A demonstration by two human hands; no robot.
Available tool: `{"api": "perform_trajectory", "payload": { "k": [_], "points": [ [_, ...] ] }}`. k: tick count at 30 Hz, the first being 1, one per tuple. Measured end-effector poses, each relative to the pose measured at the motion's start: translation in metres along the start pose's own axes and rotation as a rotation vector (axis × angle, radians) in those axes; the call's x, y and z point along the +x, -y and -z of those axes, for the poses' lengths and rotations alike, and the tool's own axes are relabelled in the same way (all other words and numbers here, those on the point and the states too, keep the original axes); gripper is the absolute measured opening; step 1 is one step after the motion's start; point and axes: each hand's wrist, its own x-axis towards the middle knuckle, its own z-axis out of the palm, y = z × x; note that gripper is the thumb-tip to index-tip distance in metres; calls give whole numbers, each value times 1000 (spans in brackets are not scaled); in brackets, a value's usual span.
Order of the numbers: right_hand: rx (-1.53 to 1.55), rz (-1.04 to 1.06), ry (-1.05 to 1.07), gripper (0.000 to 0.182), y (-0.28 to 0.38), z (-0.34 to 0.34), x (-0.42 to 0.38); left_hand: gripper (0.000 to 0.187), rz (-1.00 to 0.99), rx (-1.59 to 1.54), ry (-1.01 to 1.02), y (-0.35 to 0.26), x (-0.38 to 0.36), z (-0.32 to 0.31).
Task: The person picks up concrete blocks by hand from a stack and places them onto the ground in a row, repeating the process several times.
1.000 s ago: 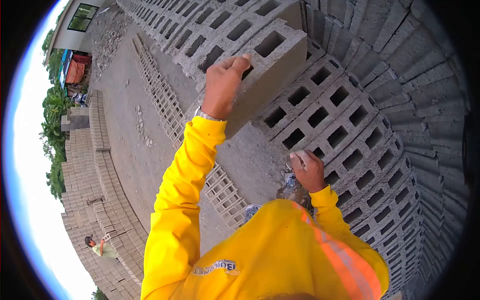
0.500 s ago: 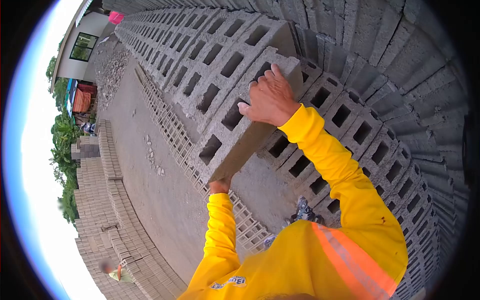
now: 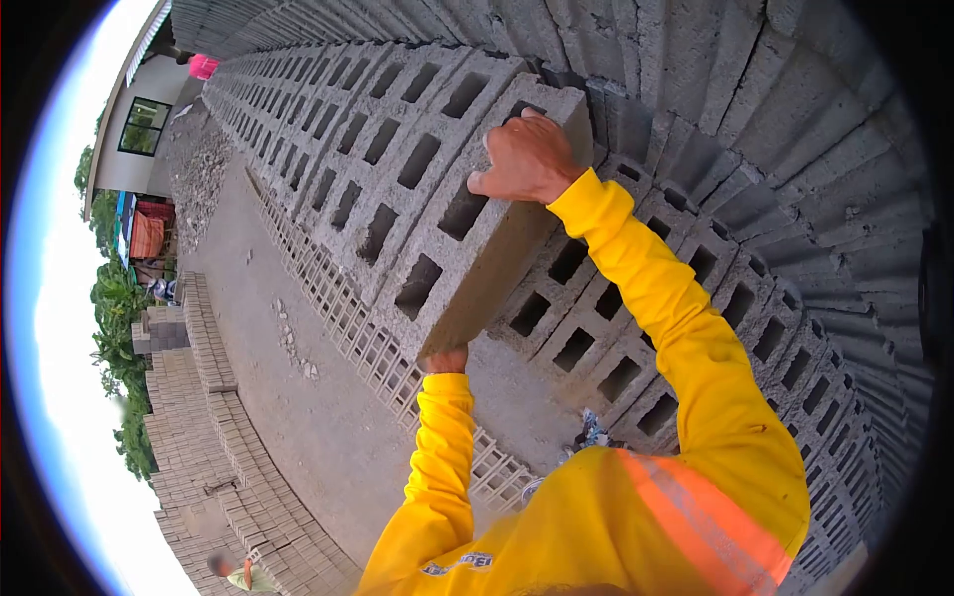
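Both my hands are on a grey hollow concrete block (image 3: 497, 270) with three rectangular holes, lying against the end of a row of similar blocks (image 3: 397, 197). My right hand (image 3: 535, 159) grips its far part, fingertips hooked into the far hole and thumb at the middle one. At the block's near lower end is my left hand (image 3: 446, 360), its fingers hidden beneath the block. A lower row of hollow blocks (image 3: 586, 316) stands to the right, under my right forearm.
A high stack of blocks (image 3: 755, 109) rises along the right. On the ground to the left lie a ladder-like strip of frames (image 3: 343, 318) and loose rubble (image 3: 204, 169). Farther left are long block stacks (image 3: 189, 427) and another person (image 3: 238, 571).
The block has shifted slightly up the view and now lines up more closely with the row's end. Both hands keep their hold, and the camera view has tilted a little.
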Motion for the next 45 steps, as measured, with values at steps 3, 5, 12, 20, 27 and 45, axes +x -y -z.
{"api": "perform_trajectory", "payload": {
  "k": [3,5,12,20,27,45],
  "points": [
    [-40,-15,3,42,-17,8,12,39,-16,37,-11,10,18,-28],
    [-30,6,-46,43,-19,5,13,40,-34,116,-66,42,25,-62],
    [-196,46,-110,54,-21,-5,9,44,31,-406,-33,40,20,-81],
    [-90,224,-455,19,17,-4,-122,63,631,-948,-167,8,-163,-108],
    [-193,40,68,35,113,-43,-458,60,1501,-796,187,31,-602,-310],
    [-960,234,212,92,-10,-38,-596,77,1470,-400,517,62,-1057,-640]
  ]
}}
